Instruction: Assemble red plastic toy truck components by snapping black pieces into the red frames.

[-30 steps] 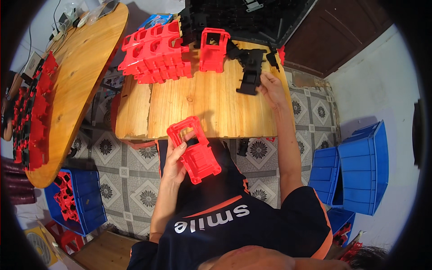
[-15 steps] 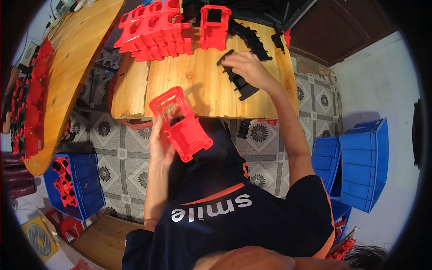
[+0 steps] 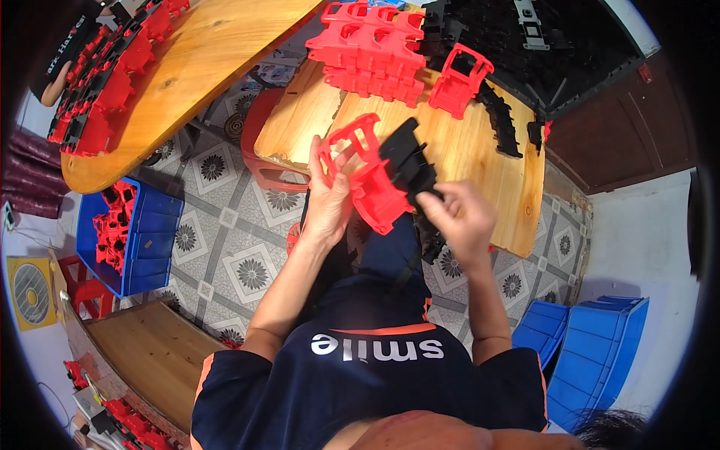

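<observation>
My left hand [image 3: 330, 204] is closed on a red plastic frame [image 3: 380, 201], which has an open window at its far end and a solid panel at its near end. In my right hand [image 3: 463, 219] I grip a black ribbed plastic part [image 3: 407, 160] by its near end, thumb on top. The black part is tilted along the right side of the red frame; whether the two touch is hard to tell. Both are in the air over the near edge of the wooden table [image 3: 480, 176].
Stacked red frames [image 3: 367, 52] stand at the table's far side, beside a single red frame [image 3: 459, 81] and black parts [image 3: 501, 120]. A second wooden table [image 3: 217, 56] holds a row of red and black pieces. Blue bins [image 3: 150, 240] stand on the floor at both sides.
My right hand has lifted the black part off the table and brought it beside the red frame. The frame stays in my left hand. The whole view has swung leftward.
</observation>
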`<move>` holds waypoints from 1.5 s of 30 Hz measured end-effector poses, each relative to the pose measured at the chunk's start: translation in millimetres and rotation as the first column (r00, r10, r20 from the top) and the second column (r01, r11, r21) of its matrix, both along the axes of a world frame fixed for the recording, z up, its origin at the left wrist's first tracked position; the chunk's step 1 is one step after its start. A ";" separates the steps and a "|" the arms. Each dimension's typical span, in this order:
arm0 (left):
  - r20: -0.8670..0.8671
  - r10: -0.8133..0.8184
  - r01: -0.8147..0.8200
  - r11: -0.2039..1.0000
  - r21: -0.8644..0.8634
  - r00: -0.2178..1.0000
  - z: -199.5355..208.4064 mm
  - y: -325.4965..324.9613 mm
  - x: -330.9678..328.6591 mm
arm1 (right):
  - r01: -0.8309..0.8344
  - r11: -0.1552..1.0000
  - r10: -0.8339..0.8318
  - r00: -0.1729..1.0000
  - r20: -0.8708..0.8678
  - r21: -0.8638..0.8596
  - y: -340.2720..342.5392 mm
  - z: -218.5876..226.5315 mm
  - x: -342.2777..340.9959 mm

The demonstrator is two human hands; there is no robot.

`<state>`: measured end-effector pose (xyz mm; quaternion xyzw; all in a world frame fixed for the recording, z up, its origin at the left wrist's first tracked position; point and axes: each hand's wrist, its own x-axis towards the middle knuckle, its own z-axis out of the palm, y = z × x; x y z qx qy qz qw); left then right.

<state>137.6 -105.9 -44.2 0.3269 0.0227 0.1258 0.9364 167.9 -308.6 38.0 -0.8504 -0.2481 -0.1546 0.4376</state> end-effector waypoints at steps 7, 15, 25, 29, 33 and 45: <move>0.064 -0.005 0.006 1.000 -0.004 0.998 14.5 -13.0 -2.3 | 0.025 0.999 -0.020 0.975 0.219 -0.020 35.8 -15.8 -13.1; 0.126 -0.028 0.032 0.999 -0.029 0.992 14.3 -12.3 -3.7 | 0.018 0.999 -0.007 0.968 0.250 -0.043 38.9 -17.0 -16.0; -0.068 0.007 0.015 0.945 0.327 0.998 24.9 -22.6 -4.7 | -0.251 0.901 0.293 0.954 -0.070 0.354 58.5 -17.0 35.2; -0.166 -0.003 0.109 0.770 0.628 0.986 12.8 -7.6 6.8 | -0.195 0.929 0.253 0.955 -0.155 0.314 59.2 -8.8 38.3; -0.124 -0.059 0.103 0.914 0.392 0.991 22.5 -14.7 9.5 | -0.269 0.902 0.325 0.938 -0.120 0.337 56.4 -4.8 45.6; -0.012 0.195 -0.144 0.764 0.629 0.981 23.3 -19.9 20.5 | -0.327 0.900 0.393 0.894 -0.216 0.287 50.7 -17.9 56.0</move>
